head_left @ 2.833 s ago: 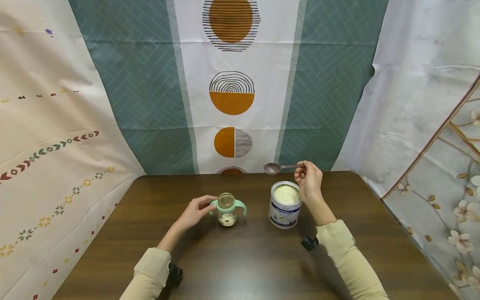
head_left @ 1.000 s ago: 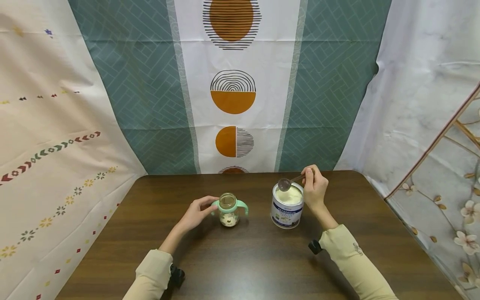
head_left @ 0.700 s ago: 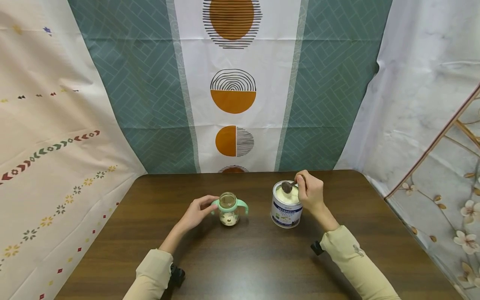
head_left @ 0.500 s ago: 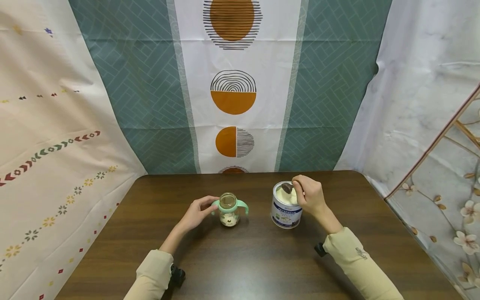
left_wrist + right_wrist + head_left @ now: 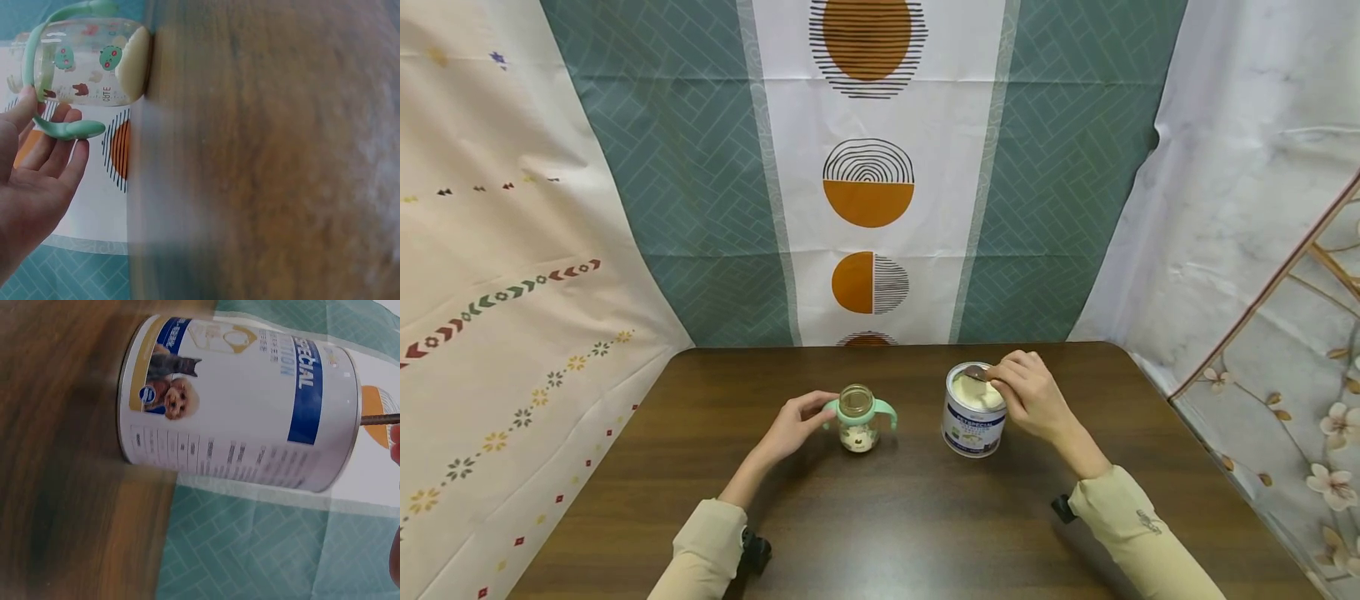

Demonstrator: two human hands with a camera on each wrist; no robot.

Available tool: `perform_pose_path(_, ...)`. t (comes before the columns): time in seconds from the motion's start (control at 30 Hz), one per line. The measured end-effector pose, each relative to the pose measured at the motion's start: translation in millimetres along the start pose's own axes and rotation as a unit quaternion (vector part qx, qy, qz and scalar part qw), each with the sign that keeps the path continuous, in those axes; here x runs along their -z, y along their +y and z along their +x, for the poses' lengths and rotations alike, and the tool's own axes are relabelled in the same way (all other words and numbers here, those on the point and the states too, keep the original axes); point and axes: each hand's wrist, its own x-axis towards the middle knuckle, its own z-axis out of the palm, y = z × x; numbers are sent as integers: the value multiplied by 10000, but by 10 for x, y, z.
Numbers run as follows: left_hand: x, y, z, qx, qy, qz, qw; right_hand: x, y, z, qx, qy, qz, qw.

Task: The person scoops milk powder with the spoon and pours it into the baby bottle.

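Observation:
A clear baby bottle (image 5: 858,435) with a mint-green collar and two handles stands upright and uncapped, pale powder in its bottom. My left hand (image 5: 792,427) grips its left handle; in the left wrist view the thumb lies at the collar and the fingers curl behind the handle (image 5: 75,129). To the right stands an open milk powder can (image 5: 972,432), nearly full of cream-coloured powder (image 5: 976,393). Above its rim my right hand (image 5: 1032,396) pinches a brown measuring spoon (image 5: 976,372), whose bowl is at the powder. In the right wrist view only the spoon's handle (image 5: 378,419) and some fingertips show.
Both containers stand on a dark brown wooden table (image 5: 880,517), a hand's width or so apart. A patterned cloth (image 5: 872,283) hangs behind the table's far edge. More cloths hang at both sides.
The spoon has come down from above the can into its opening and tipped at the powder. My right wrist has swung outward to the right. The left hand and bottle stay put.

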Motion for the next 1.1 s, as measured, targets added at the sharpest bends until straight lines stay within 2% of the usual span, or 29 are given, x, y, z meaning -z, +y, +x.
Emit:
perform_pose_path(0.1,-9,-32,6,-37,11,27,10000,25,9,-48,-167,-7,320,9993)
perform_pose_path(0.2,-22,-146,34,-38,64,62,10000,25,19,-103,-383,-1,622,9973)
perform_pose_path(0.33,-28,-297,81,-48,99,58,9999,3,14,-150,-925,116,821,9923)
perform_pose_path(0.47,-17,-326,92,-91,96,25,9999,-32,-9,-160,-1608,354,778,9833)
perform_pose_path(0.57,-13,-327,87,-143,91,-3,9999,-62,-56,-126,-1933,518,740,9770)
perform_pose_path(0.73,-17,-331,76,-146,101,21,9998,-58,-241,37,-2457,665,802,9637)
perform_pose_path(0.8,-19,-334,74,-131,103,24,9999,-37,-321,113,-2882,732,828,9512)
perform_pose_path(0.87,-21,-337,75,-138,103,9,9999,-14,-377,171,-3466,799,927,9300)
perform_pose_path(0.93,-22,-340,76,-145,113,4,9998,0,-384,198,-4123,879,1123,8998)
perform_pose_path(1.0,-25,-343,79,-161,108,-1,9998,8,-362,209,-4726,1011,1387,8644)
perform_pose_path(1.03,-26,-345,80,-163,109,1,9998,11,-345,209,-4995,1072,1525,8460)
perform_pose_path(1.1,-27,-348,80,-157,110,-1,9998,14,-308,203,-5372,1172,1726,8173)
